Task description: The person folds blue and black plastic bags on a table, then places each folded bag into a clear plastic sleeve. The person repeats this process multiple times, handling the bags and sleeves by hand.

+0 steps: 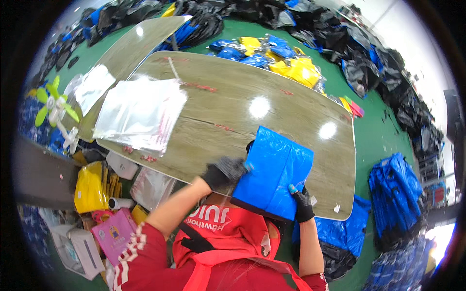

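A folded blue plastic bag [277, 167], with a dark strip along its lower edge, lies tilted over the near edge of the table. My right hand [303, 204], in a dark glove with bare-looking blue-tinged fingertips, grips its lower right side, thumb on top. At the bag's left edge is my left hand [224, 173], also gloved; motion smears its fingers, so its grip is unclear. A stack of clear plastic sleeves [138, 114] rests on the left part of the table.
The wood-patterned table [218, 104] adjoins another tabletop at the upper left. A green fan [56, 104] stands at its left. Blue and yellow packets [291, 65] lie on the floor beyond. Blue bundles [395, 194] stand at right; a pink box [114, 233] sits lower left.
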`<state>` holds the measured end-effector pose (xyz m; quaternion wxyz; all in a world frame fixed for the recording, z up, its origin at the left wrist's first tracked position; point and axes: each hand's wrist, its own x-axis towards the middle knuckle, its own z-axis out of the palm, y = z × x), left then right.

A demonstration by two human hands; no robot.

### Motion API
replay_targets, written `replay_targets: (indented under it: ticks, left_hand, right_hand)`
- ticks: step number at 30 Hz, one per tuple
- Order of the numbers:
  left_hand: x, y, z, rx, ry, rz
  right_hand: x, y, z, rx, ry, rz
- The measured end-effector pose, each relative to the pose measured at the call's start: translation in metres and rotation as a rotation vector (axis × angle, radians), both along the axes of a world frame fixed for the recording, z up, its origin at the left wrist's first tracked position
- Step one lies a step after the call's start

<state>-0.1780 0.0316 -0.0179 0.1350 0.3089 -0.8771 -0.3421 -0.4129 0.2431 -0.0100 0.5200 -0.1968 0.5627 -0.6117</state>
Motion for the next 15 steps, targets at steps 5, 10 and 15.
replay_targets:
  ticks: [5, 10, 15]
  left_hand:
    - [0.148, -0.203, -0.014, -0.683, -0.043, 0.862]
    - [0.201, -0.247, -0.044, -0.549, -0.095, 0.748]
    - [0.193, -0.248, -0.056, -0.585, -0.166, 0.799]
  right_hand:
    - [-0.015, -0.011, 0.002, 0.214, -0.065, 0.015]
    - [-0.019, -0.006, 0.002, 0.245, -0.043, 0.017]
    - [-0.019, 0.000, 0.001, 0.222, -0.085, 0.015]
